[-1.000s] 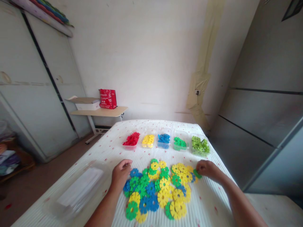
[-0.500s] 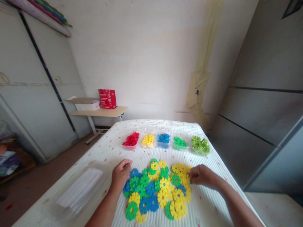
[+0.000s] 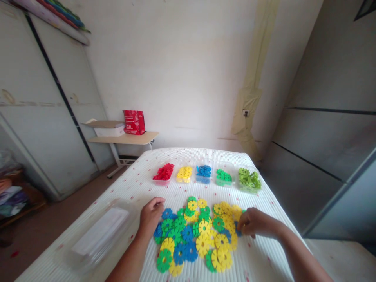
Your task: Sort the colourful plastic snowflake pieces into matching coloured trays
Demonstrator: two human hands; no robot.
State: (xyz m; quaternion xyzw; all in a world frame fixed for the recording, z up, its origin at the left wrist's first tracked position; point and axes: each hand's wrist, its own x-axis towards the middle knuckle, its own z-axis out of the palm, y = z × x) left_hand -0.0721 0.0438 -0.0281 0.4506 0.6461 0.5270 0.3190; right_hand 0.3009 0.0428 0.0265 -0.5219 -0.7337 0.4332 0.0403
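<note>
Loose flower-shaped notched plastic discs lie in an overlapping pile, with yellow discs [image 3: 224, 258], green discs [image 3: 164, 260] and blue discs [image 3: 187, 232] mixed together. At the pile's right edge, my right hand [image 3: 255, 222] is closed, its fingertips pinching at a blue disc [image 3: 238, 229] that is partly hidden by them. A bit of a green disc [image 3: 243, 211] shows just above those fingers. My left hand [image 3: 150, 215] stays at the pile's left edge, near a blue disc [image 3: 167, 213]. Its fingers are curled together, and whatever may be in them is hidden.
Beyond the pile stands a row of clear tubs with red pieces [image 3: 163, 172], yellow discs [image 3: 184, 174], blue discs [image 3: 203, 171], green discs [image 3: 223, 177] and light green pieces [image 3: 249, 178]. A clear plastic container [image 3: 100, 231] lies left of my left arm on the white cloth [image 3: 141, 192].
My right hand has shifted slightly right and toward me. More of the blue disc at its fingertips shows, along with a green edge above. My left hand has hardly moved.
</note>
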